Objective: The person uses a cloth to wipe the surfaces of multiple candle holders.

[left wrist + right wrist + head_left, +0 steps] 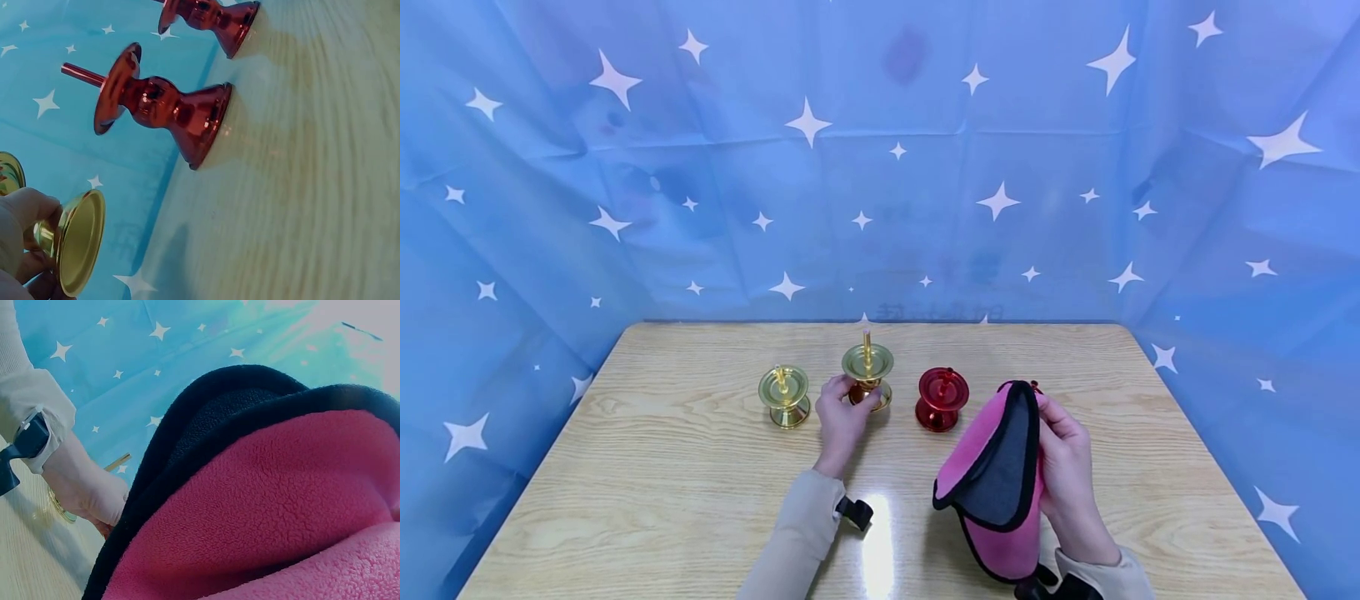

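Observation:
My left hand grips a gold candle holder by its stem. In the left wrist view the gold holder's round base is tilted up off the table. A second gold candle holder stands just left of this hand. My right hand pinches a pink plush piece with black edging and a dark grey lining, hanging folded in front of it. To the right of the left hand stands a red candle holder. Another red candle holder is mostly hidden behind the plush piece in the head view.
A light wood-grain table lies under everything. Behind it and along both sides hangs a blue cloth backdrop with white stars. A black strap device sits on the left wrist.

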`<act>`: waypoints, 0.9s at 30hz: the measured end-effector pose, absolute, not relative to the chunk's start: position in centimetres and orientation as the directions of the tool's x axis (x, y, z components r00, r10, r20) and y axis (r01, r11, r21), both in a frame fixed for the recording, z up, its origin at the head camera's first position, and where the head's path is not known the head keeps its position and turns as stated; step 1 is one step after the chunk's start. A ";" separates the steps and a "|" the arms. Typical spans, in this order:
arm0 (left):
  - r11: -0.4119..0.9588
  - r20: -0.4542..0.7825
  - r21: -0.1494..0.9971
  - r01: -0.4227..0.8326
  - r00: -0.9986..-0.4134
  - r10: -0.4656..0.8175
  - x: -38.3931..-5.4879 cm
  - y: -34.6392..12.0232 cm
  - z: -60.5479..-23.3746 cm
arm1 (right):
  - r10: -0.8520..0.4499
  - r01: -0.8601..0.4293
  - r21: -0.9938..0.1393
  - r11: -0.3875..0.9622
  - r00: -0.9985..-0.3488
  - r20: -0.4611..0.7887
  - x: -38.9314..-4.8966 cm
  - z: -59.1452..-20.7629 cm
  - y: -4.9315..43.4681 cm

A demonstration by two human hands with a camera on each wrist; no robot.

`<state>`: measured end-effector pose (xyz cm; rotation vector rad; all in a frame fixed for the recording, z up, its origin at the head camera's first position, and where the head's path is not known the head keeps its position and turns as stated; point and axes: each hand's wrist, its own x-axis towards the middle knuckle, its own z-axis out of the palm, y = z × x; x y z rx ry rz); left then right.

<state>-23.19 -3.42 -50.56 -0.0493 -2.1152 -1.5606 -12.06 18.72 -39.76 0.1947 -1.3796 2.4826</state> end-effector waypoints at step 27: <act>0.347 0.271 0.923 0.165 -0.921 -0.281 -24.3 -3.6 -52.9 | 0.188 -0.301 -0.832 -0.465 -0.953 0.240 -12.1 -39.9 18.7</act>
